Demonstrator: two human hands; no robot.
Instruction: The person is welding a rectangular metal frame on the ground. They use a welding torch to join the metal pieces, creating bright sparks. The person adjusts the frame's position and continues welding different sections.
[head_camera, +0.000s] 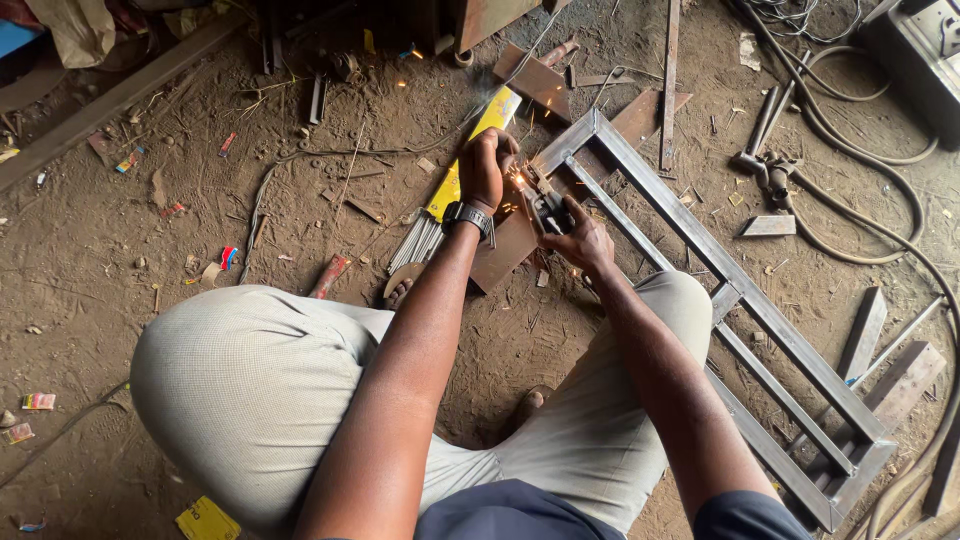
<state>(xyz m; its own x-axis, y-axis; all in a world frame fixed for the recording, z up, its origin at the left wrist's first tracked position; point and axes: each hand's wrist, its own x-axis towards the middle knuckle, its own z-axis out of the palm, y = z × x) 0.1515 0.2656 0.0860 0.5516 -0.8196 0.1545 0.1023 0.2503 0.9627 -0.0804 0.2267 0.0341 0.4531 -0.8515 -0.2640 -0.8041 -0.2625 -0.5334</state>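
Head view: long steel frame (700, 250) flat on dirt floor (120, 250), right hand (583, 238) fingers clamped on grinder (546, 210), left hand (487, 168) fisted beside sparks (518, 182); likely burns to bare skin.

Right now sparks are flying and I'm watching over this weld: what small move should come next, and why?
Probably hold the right hand steady at the spark point: the electrode holder meets the steel frame there, while the left hand braces close beside the sparks.
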